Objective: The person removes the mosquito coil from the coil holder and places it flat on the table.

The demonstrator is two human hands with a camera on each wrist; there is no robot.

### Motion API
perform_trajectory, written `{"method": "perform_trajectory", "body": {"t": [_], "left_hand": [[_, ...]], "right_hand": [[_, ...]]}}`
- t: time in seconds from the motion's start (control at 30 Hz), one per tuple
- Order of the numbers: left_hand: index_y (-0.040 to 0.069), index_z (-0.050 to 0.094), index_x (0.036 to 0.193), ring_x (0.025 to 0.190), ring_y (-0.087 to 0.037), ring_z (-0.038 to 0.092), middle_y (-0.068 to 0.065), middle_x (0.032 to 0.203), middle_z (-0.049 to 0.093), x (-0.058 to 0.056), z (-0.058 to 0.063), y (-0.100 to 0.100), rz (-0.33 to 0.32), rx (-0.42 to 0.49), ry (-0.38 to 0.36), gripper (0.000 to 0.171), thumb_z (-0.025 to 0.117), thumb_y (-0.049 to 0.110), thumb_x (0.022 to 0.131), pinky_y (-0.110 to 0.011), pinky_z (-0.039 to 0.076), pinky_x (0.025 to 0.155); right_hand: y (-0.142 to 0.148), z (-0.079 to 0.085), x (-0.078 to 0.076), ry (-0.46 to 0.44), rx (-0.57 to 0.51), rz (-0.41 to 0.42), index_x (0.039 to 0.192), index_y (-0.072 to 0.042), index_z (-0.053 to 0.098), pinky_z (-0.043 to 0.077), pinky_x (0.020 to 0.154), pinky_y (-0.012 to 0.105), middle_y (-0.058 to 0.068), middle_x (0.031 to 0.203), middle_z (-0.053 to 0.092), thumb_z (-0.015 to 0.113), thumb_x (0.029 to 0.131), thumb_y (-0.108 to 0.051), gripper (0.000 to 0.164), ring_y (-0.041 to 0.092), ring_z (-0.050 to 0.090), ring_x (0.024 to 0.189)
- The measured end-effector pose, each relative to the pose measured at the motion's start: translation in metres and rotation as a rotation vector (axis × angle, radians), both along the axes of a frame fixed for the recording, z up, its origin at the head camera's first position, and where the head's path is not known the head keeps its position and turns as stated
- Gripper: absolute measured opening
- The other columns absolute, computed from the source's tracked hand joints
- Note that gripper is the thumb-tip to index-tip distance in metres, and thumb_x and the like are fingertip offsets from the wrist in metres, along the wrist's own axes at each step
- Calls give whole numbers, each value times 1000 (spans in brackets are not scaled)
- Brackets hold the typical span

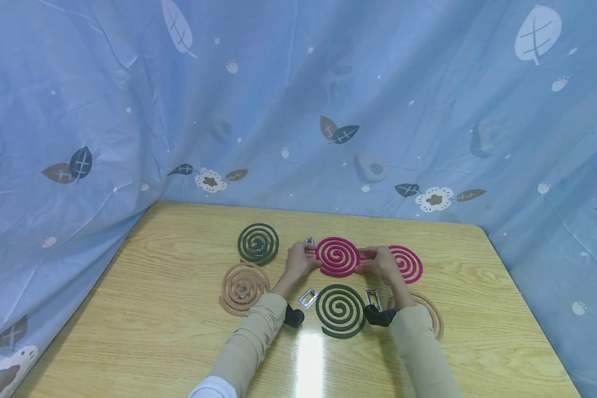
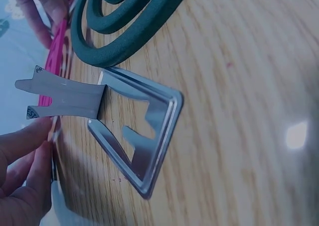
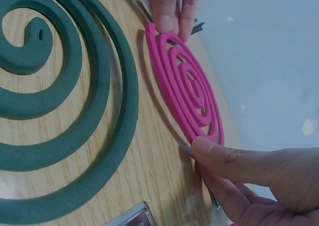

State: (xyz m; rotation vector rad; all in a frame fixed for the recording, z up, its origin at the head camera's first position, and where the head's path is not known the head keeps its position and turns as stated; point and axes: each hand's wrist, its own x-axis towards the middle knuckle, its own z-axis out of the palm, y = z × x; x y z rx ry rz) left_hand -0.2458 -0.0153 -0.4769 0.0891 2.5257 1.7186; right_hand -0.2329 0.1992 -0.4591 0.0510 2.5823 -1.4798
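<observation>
Both hands hold a pink mosquito coil [image 1: 337, 255] by its opposite edges, tilted over the table in the right wrist view. My left hand [image 1: 302, 258] pinches its left edge; my right hand [image 1: 378, 261] grips the right edge with thumb on top and fingers beneath. Nearer to me, between the forearms, lies a dark green coil [image 1: 339, 309]. A bent metal coil stand [image 2: 67, 97] with an upright tab sits beside that green coil, close to the left hand. Another metal stand [image 1: 373, 292] lies by the right wrist.
On the left are a green coil [image 1: 257, 244] and a tan coil [image 1: 244, 290], each with a metal piece at its middle. A second pink coil [image 1: 401, 264] and a tan coil [image 1: 435, 316] lie right, partly covered by the right arm. Blue curtain [image 1: 298, 110] hangs behind the table.
</observation>
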Motion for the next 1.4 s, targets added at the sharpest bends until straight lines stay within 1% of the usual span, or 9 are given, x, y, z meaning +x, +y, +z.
{"method": "perform_trajectory", "body": {"t": [0.23,0.5,0.57,0.73,0.8,0.93,1.1,1.3,1.4], "left_hand": [[-11,64,110,92,-30,69,-22,99,68,-3,-4,1,12,-30,-28,40,74,-13,71,-27,59,79],[-13,63,109,90,-30,69,-22,97,68,-1,-3,1,20,-36,-9,41,74,-15,69,-28,59,77],[-12,63,108,90,-30,69,-22,97,68,-1,-2,2,28,-42,-15,41,74,-15,69,-27,59,77],[-11,64,108,89,-28,69,-21,96,68,0,-2,4,46,-52,-31,40,74,-15,69,-26,59,77],[-11,64,108,88,-28,68,-20,96,68,1,-2,4,47,-54,-23,39,74,-15,70,-26,59,77],[-12,64,107,90,-30,67,-22,98,67,4,-2,3,31,-41,41,33,70,-13,75,-28,59,78],[-11,62,113,98,-35,65,-26,110,64,13,4,1,-46,52,151,28,63,-9,85,-28,58,81],[-7,57,125,119,-39,54,-24,128,57,28,12,-7,-222,205,152,36,64,-2,89,-44,48,100],[-4,55,129,125,-37,49,-21,133,55,39,12,-11,-295,247,138,40,64,2,90,-43,47,102]], "right_hand": [[-2,-1,1,30,32,1,116,15,59,57,82,40,29,101,66,74,76,9,44,38,65,92],[-4,-1,2,27,86,-12,116,13,61,57,83,41,26,100,67,77,75,6,44,36,66,93],[-4,-1,2,24,77,-12,116,14,61,57,82,41,27,100,67,76,76,7,43,37,66,92],[-5,-1,1,40,123,-12,115,14,61,55,88,46,27,100,68,77,75,6,44,37,66,92],[-5,-2,2,46,152,-18,115,13,62,53,89,47,26,100,68,78,74,4,45,36,66,92],[-4,-1,4,49,123,-34,115,14,61,55,87,47,27,101,67,76,76,5,43,37,67,92],[-1,1,11,87,57,-30,119,11,60,56,85,44,28,112,64,72,82,1,41,40,64,100],[4,-1,25,127,-99,28,127,5,57,57,80,26,24,128,56,68,88,-6,42,38,60,108],[5,-2,37,170,-179,80,129,5,56,56,83,23,23,133,53,68,89,-8,43,41,56,112]]}}
